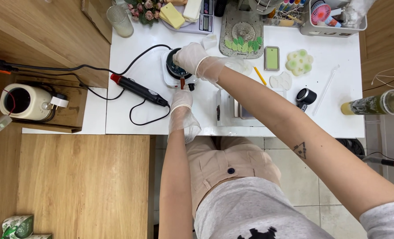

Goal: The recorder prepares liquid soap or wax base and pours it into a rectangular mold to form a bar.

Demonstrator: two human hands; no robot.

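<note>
With our gloved right hand (189, 56) closed over the dark pot (175, 66) on the small white hotplate (167, 75) at twelve o'clock, our left hand (181, 101) pinches a small brown stick (182, 82) — we'd best keep it upright — steady.

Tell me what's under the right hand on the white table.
The gloved right hand rests over a small dark pot sitting on a white base. The hand covers part of the pot; its contents look dark, otherwise unclear.

Open tabletop (338, 119) right of centre, past the straw (325, 90); crowded at the back by tray (334, 26) and scale (197, 20); blocked left by heat gun (139, 90) and looping cable (139, 116).
</note>
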